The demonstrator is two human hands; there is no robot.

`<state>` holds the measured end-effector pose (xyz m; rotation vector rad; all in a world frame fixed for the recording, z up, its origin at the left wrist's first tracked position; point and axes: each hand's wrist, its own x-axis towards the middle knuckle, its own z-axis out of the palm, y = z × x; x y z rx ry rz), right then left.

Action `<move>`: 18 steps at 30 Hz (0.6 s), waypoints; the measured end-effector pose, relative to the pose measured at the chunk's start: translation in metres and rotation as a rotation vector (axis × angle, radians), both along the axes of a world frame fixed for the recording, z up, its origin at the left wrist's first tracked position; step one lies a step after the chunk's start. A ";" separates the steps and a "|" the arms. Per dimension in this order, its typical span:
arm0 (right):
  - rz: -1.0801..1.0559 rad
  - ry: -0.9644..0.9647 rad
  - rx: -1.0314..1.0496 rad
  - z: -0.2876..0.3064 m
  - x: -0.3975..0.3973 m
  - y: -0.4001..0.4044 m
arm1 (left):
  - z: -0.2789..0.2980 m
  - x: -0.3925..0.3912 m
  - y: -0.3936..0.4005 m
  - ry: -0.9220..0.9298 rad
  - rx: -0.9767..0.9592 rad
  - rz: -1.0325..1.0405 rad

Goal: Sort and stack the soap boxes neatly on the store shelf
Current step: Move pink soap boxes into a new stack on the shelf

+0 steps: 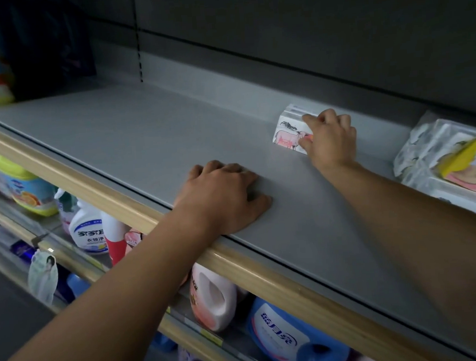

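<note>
A person reaches both bare arms over a grey store shelf [149, 135] with a pale wooden front lip. The right hand [330, 140] stretches toward the back wall, fingers curled over the top and thumb on the front of a small white soap box [287, 133] printed with a pink animal drawing. The box sits on the shelf, deep in, near the rear panel. The left hand [226, 198] lies palm down on the shelf near the front edge, fingers relaxed and holding nothing, seemingly for support.

Likely risks: the reach is long, so the grip on the box may be shallow and the box could slip or tip as it is shifted. The right forearm passes just beside a stack of wrapped packs [426, 150] at the right, topped by a yellow pack [466, 158]; a careless swing could nudge them out of line.

Below, the lower shelf holds detergent bottles: a white spray bottle [87, 233], a pink-and-white jug [214, 297], a blue jug [281, 338] and a blue and yellow tub [29, 192]. Whether any of them is full cannot be told. More blurred packages stand at far left.
</note>
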<state>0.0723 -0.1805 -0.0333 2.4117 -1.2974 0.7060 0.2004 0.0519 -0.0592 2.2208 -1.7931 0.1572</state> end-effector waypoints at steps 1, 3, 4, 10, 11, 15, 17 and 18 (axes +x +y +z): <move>-0.006 0.003 0.006 0.001 0.000 0.001 | 0.000 0.000 0.000 0.003 0.000 0.000; -0.020 0.022 0.019 0.003 0.000 0.004 | 0.000 0.000 0.000 0.017 0.001 0.000; -0.029 0.045 0.027 0.005 0.000 0.006 | 0.000 0.000 0.000 0.023 0.001 0.001; -0.010 0.079 0.112 0.024 -0.019 0.047 | 0.003 -0.001 0.001 0.050 0.005 0.012; 0.021 0.065 0.110 0.028 -0.029 0.059 | 0.003 -0.001 0.001 0.055 0.007 0.016; 0.118 0.059 0.105 0.036 -0.088 0.110 | 0.009 -0.005 0.004 0.073 0.025 0.020; 0.123 0.058 0.102 0.037 -0.124 0.132 | 0.014 -0.011 0.006 0.080 0.037 0.036; 0.113 0.057 0.092 0.036 -0.141 0.140 | 0.017 -0.016 0.008 0.095 0.036 0.044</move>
